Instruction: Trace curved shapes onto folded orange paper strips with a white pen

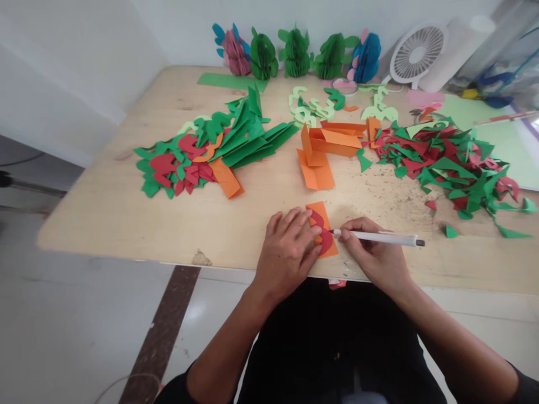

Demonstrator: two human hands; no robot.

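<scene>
My left hand (286, 249) lies flat, its fingertips pressing a red curved paper cutout (325, 242) onto an orange paper piece (320, 210) near the table's front edge. Part of the cutout is hidden under the fingers. In my right hand (379, 259) is a white pen (389, 238), gripped between thumb and fingers, its dark tip at the cutout's right edge. Just beyond both hands are folded orange paper strips (318, 175).
Green and red paper cutouts (162, 165) with folded green strips (265, 145) lie left. Paper scraps (455, 163) heap up at right. Several honeycomb paper figures (297, 53) and a white fan (416, 54) stand along the wall. Pale green cutouts (305, 115) lie behind the orange strips.
</scene>
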